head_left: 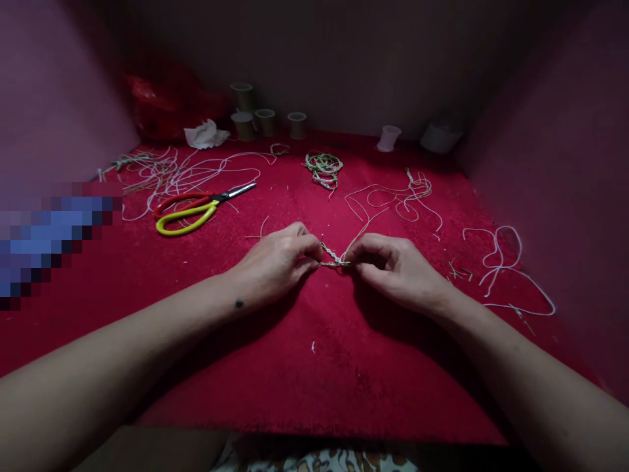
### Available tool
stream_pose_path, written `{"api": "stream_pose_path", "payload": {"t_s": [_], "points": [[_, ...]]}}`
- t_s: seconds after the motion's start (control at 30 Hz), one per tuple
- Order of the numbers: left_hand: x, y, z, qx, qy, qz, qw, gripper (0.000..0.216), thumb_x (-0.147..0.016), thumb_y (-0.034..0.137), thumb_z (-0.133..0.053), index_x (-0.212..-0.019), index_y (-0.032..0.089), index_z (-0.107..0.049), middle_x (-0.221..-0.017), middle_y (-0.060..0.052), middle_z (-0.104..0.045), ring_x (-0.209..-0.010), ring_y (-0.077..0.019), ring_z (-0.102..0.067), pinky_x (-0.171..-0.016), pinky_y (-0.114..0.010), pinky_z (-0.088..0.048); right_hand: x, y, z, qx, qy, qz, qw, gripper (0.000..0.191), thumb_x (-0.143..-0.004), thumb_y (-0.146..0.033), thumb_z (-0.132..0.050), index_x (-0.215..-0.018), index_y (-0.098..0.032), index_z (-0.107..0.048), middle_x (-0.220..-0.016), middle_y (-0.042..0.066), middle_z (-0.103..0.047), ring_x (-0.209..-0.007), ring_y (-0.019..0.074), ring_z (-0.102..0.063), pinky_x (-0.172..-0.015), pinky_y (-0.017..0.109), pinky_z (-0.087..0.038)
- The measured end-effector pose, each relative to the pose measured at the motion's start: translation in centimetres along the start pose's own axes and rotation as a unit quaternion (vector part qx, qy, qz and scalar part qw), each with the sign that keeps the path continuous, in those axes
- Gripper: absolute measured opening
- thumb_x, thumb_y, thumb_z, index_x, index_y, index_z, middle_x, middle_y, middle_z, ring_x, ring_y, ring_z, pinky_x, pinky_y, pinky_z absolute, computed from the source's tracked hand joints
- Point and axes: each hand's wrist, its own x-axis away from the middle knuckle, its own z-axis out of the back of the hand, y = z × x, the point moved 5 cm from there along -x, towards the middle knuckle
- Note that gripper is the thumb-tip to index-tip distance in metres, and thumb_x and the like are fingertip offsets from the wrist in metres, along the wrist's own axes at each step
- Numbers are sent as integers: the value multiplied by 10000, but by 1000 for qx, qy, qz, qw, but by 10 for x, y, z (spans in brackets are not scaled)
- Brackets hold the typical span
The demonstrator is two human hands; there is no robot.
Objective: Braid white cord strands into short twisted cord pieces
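Note:
My left hand [280, 262] and my right hand [393, 265] rest close together on the red cloth [319, 367], fingers pinched. Between them runs a short braided piece of pale cord [333, 255], held at each end by one hand. From the braid, loose strands of the same cord trail up and to the right toward a looped tangle [403, 193]. The fingertips of both hands are curled inward and partly hide where the cord is gripped.
Scissors with one red and one yellow handle [196, 208] lie to the left. Loose white cords [167, 174], a green-white cord bundle [323, 165] and another cord [506, 262] lie around. Several spools [265, 121], a white cup [388, 137], crumpled tissue [205, 134] and a red bag [162, 98] line the back wall.

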Motion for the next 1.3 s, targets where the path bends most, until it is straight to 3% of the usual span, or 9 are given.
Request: {"api": "stream_pose_path", "payload": {"t_s": [0.1,0.17,0.27,0.5,0.63,0.83,1.03,1.3], "points": [[1,2,-2,-19,1,-5,1000,140,-852,209,-466,-821,163,-595,-875,-42,-536,-726,-121,-506,-666,-257,-415,-1,12,15,-25,60,-60,996,140,-721,-100,-500,-784,-152,-613,-681,8,-611,-573,107,-523,-554,243,-405],[2,4,-2,-40,-5,-10,999,165,-873,221,-424,-813,159,-565,-885,-49,-531,-714,-119,-512,-655,-260,-420,-3,20,24,-2,94,-71,993,118,-715,-119,-515,-774,-152,-611,-675,8,-603,-553,106,-508,-540,249,-399],[4,7,-3,-70,-10,-15,997,181,-891,223,-371,-831,161,-530,-916,-60,-529,-725,-124,-532,-643,-260,-428,-8,24,32,60,97,-60,992,117,-710,-113,-539,-773,-154,-628,-713,24,-614,-631,130,-533,-598,268,-413],[5,4,-8,-96,-28,-5,995,134,-897,202,-329,-883,169,-459,-937,-56,-514,-679,-129,-510,-594,-268,-405,-29,5,30,226,37,48,972,147,-768,-108,-535,-821,-175,-655,-859,56,-545,-676,134,-506,-617,272,-389],[7,3,-7,-70,-27,7,997,108,-896,218,-343,-872,185,-442,-848,-29,-524,-618,-120,-485,-556,-257,-371,-39,6,22,270,-45,64,960,125,-808,-172,-505,-761,-188,-620,-888,62,-523,-696,143,-507,-632,281,-383],[7,-2,-7,-34,-10,18,999,90,-888,225,-379,-830,192,-439,-711,-1,-557,-566,-109,-491,-528,-237,-340,-41,17,15,263,-77,66,959,126,-808,-173,-487,-684,-192,-501,-798,41,-472,-650,133,-455,-620,277,-372],[5,-3,-5,-23,-10,22,999,72,-877,232,-408,-828,192,-443,-637,19,-559,-506,-98,-482,-504,-221,-328,-38,15,20,192,-84,59,976,89,-794,-123,-488,-730,-183,-500,-802,38,-501,-698,142,-480,-656,275,-393],[6,2,-3,9,-27,21,999,155,-880,285,-432,-952,186,-528,-873,-31,-654,-694,-131,-585,-615,-240,-412,-38,27,24,28,-42,-3,999,21,-785,-171,-516,-769,-182,-507,-660,-10,-558,-585,115,-486,-569,250,-379]]}}
